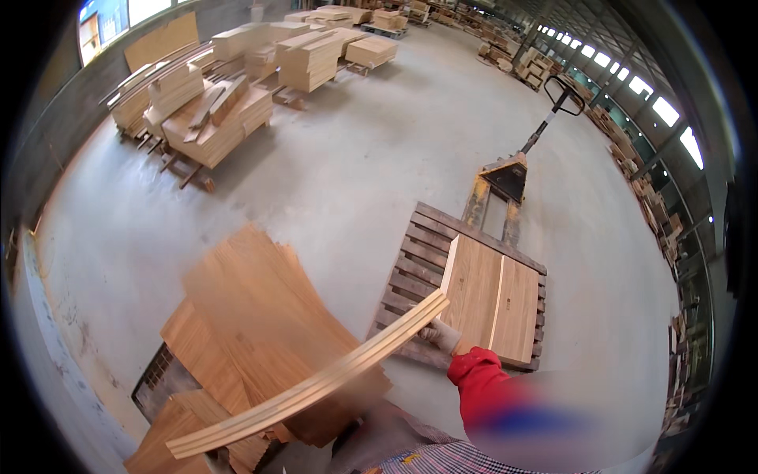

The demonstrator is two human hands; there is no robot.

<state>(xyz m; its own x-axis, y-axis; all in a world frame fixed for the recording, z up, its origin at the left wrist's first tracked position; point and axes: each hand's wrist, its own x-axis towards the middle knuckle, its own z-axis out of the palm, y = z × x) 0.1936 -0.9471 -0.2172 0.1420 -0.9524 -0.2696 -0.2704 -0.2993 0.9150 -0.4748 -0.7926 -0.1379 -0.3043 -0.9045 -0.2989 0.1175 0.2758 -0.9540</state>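
Observation:
My right hand point(440, 338), in a light glove below a red sleeve, is closed around the far right end of a few wooden boards point(316, 387) held together. Their pale layered edges run slantwise across the lower middle and look bowed. At the boards' near left end, my left hand point(215, 460) shows only in part under them, with its fingers mostly hidden. Beyond and left of the boards lie brown wooden panels point(245, 316) in an uneven pile, partly blurred. To the right, two stacks of wooden panels point(474, 288) lie side by side on a slatted pallet point(414, 265).
A yellow and black pallet jack point(505, 175) stands at the pallet's far side, its handle raised. Stacks of pale boards point(213, 118) on low supports line the far left. More timber point(537, 67) stands far right. Grey floor point(332, 174) lies between.

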